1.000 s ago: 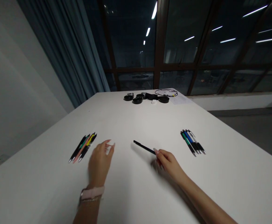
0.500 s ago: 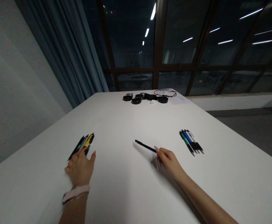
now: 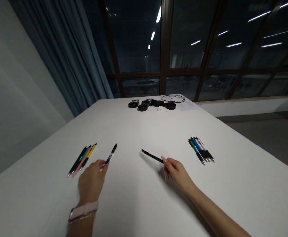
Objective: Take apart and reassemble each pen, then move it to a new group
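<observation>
My left hand [image 3: 91, 180] grips a black pen [image 3: 111, 153] by its lower end, its tip pointing up and away over the white table [image 3: 144, 131]. Just left of that hand lies a row of several pens [image 3: 82, 159] in black, green, pink and yellow. My right hand [image 3: 177, 171] pinches the near end of a dark thin pen [image 3: 152, 156] that slants toward the table's middle. Right of that hand lies a second bundle of several pens [image 3: 201, 150] in green, blue, white and black.
At the table's far edge sit black round lids [image 3: 143, 106], a black cable loop [image 3: 172, 97] and a sheet of paper [image 3: 188, 105]. A grey curtain [image 3: 67, 56] hangs at the left. Dark windows stand behind the table.
My left hand went left to the pen row, then came back right holding a black pen lifted out of it. My right hand stayed put with its dark pen.
</observation>
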The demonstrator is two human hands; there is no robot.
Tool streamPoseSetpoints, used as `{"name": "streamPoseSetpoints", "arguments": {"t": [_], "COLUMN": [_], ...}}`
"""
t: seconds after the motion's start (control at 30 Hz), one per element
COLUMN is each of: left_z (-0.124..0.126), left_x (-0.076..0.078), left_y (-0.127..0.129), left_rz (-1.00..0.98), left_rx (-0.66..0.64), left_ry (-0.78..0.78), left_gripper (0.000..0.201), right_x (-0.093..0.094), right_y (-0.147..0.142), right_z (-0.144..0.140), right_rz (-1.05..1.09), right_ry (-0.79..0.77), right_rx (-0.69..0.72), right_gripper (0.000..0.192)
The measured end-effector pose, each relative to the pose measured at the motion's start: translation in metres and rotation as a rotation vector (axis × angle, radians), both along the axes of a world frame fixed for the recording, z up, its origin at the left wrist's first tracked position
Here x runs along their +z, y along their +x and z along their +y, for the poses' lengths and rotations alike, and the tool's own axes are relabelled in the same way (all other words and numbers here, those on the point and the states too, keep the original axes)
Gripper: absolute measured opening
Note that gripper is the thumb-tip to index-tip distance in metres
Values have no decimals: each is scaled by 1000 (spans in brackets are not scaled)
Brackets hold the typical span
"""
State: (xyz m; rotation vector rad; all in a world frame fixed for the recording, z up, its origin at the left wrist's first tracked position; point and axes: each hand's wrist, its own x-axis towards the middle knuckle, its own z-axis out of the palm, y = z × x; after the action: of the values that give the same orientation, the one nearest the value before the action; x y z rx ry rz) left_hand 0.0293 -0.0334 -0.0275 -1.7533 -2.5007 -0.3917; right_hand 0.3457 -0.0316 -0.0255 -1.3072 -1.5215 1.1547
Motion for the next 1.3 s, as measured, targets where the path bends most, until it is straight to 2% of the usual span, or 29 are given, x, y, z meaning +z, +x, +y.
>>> {"name": "streamPoseSetpoints", "arguments": {"t": [0.13, 0.27, 0.43, 0.5, 0.57, 0.67, 0.77, 0.87, 0.93, 1.0, 1.13, 1.3], "left_z": [0, 0, -2, -4, -6, -9, -12, -14, -14, -15, -14, -14], "left_x": [3, 2, 1, 2, 4, 7, 8, 5, 3, 1, 1, 3], "left_y": [24, 38, 59, 71, 84, 103, 118, 127, 129, 130, 128, 127], "left_rz": [-21, -52, -64, -56, -54, -79, -165, -256, -279, -278, -238, -155], "left_rx": [-99, -151, -258, -313, -353, -389, -409, -445, -470, -489, -506, -536], "left_ry": [-14, 13, 41, 45, 51, 8, -109, -191, -200, -204, -227, -126], "left_gripper": [24, 20, 17, 17, 16, 14, 8, 20, 27, 23, 7, 16], "right_x": [3, 10, 21, 26, 30, 31, 22, 8, 0, -6, -13, -15], "right_y": [1, 7, 29, 48, 72, 119, 167, 205, 219, 224, 218, 210], "right_z": [0, 6, 18, 22, 24, 24, 23, 21, 20, 20, 22, 24], "right_rz": [-20, -5, -36, -121, -294, -592, -781, -847, -871, -894, -976, -1056], "right_ry": [7, 45, 85, 122, 158, 107, 22, -67, -136, -190, -151, -143], "right_rx": [-15, -73, -161, -205, -297, -429, -546, -618, -623, -612, -490, -413], "right_gripper": [57, 57, 59, 59, 56, 57, 55, 55, 55, 54, 49, 41]}}
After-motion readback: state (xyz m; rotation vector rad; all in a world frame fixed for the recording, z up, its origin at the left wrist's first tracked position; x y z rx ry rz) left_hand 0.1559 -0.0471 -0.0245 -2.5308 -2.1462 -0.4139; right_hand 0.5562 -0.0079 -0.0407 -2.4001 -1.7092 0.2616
